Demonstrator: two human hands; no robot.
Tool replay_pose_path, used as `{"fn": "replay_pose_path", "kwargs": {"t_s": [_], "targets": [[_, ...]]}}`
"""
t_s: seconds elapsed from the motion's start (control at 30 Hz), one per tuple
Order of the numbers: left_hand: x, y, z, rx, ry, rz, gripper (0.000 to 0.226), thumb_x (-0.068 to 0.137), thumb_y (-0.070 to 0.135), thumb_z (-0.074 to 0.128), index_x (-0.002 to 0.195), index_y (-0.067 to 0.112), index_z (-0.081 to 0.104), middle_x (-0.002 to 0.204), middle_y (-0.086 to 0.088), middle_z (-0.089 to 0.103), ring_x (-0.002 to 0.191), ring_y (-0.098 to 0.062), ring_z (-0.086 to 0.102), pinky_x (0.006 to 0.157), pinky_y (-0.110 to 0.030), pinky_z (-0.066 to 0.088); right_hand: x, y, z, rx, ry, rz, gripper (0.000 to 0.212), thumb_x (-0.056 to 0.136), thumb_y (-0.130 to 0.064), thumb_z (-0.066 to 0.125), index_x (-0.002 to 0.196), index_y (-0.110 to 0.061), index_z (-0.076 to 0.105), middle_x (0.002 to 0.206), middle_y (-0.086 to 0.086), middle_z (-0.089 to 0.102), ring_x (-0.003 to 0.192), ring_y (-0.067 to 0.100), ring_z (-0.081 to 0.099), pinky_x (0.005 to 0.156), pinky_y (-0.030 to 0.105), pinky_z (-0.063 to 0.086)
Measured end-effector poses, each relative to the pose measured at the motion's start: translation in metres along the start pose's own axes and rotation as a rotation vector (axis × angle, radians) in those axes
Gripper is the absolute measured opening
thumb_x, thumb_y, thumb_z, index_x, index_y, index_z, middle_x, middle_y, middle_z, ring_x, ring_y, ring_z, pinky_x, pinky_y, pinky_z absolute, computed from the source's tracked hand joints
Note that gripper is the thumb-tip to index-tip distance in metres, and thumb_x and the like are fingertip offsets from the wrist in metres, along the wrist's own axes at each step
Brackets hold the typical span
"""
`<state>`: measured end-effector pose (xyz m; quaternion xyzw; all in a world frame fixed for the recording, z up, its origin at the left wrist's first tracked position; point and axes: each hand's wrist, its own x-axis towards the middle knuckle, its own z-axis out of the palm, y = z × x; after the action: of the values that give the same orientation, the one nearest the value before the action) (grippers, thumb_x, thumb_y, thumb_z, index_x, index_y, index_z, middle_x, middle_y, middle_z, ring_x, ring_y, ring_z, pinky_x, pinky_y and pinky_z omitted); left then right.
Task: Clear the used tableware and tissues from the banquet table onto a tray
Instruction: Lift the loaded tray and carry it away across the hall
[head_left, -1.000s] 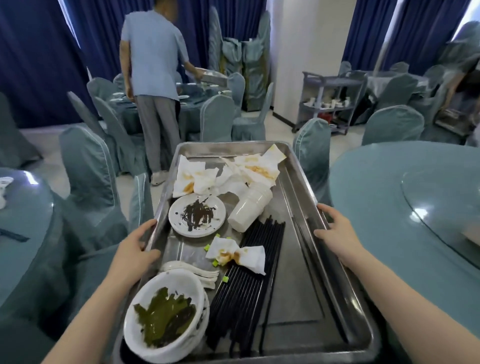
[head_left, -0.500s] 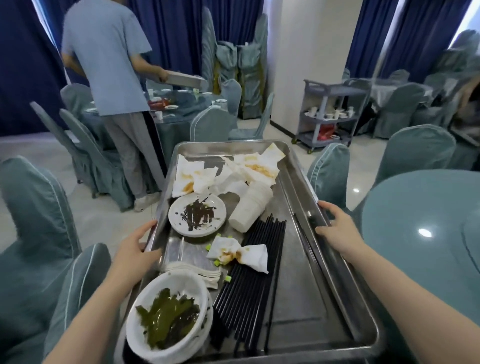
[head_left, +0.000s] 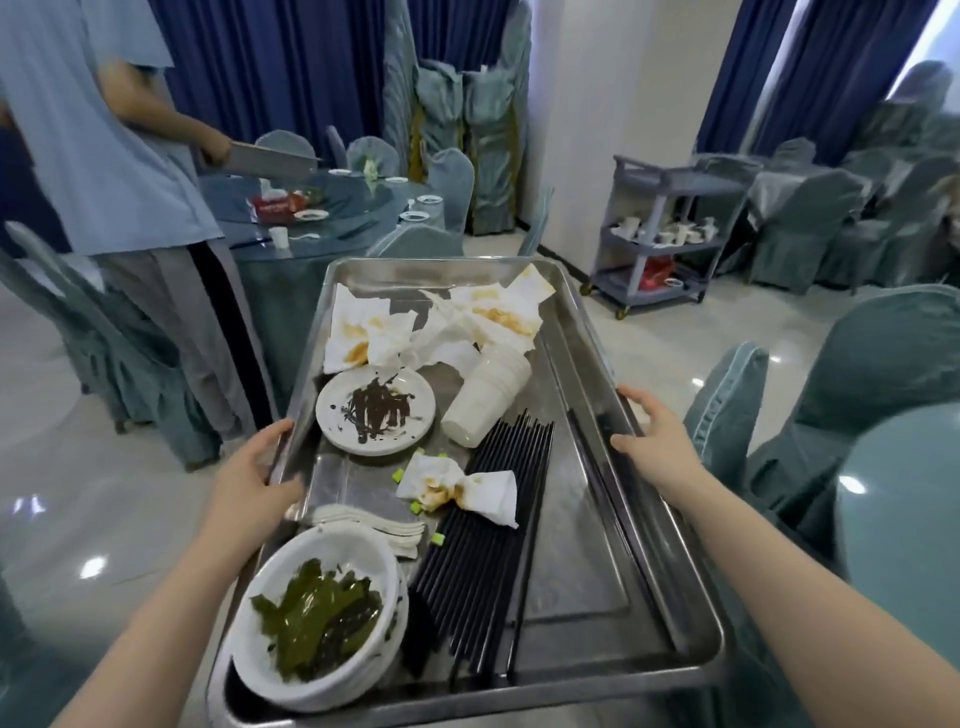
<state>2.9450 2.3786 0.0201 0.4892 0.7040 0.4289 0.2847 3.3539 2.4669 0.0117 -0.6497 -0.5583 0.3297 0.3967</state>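
Bowl (head_left: 317, 618): nearest item I see, near-left corner of the tray, white, holding dark green leafy scraps; looks like a stack of bowls, count unclear.
Tray (head_left: 644, 566): steel, rectangular, carried lengthwise away from me; right half of its floor bare.
Chopsticks (head_left: 483, 545): black bundle lying lengthwise down the tray's middle, just right of the bowl.
Spoons (head_left: 374, 525): white, nested, lying just beyond the bowl.
Left hand (head_left: 249, 478): I have it on the tray's left rim, thumb curled over the edge, fingers underneath and hidden.
Right hand (head_left: 654, 441): on the right rim, thumb on top, fingers wrapped around the outer edge.
Tissue (head_left: 462, 486): crumpled, stained orange, resting on the chopsticks' left side, small green bits beside it.
Plate (head_left: 375, 410): small, white, dark scraps on it, left of centre.
Cups (head_left: 485, 400): white stack lying on its side, right of the plate, touching the chopstick tips.
Napkins (head_left: 441, 325): stained heap across the tray's far end.
Person (head_left: 104, 156): standing far left in a blue shirt, holding a second tray over a round table (head_left: 311, 228) with dishes on it.
Cart (head_left: 665, 228): grey, far right, cups on its middle shelf.
Chairs (head_left: 883, 364): covered, around the room.
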Motion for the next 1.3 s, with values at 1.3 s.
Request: {"fn": "replay_pose_path", "kwargs": {"t_s": [1.3], "targets": [[0.847,0.376,0.713,-0.044,-0.625,0.253,0.074,0.076,-0.011,0.063,0.134,0.033,0.049,0.086,0.015,0.058,0.056,-0.005,0.067,0.041,-0.009,0.044,0.871,0.147,-0.244,-0.017,0.568,0.285,0.073,0.070,0.003,0.063,0.127,-0.041,0.050,0.091,-0.005,0.071,0.069,0.016,0.070,0.070,0.034,0.057]]}}
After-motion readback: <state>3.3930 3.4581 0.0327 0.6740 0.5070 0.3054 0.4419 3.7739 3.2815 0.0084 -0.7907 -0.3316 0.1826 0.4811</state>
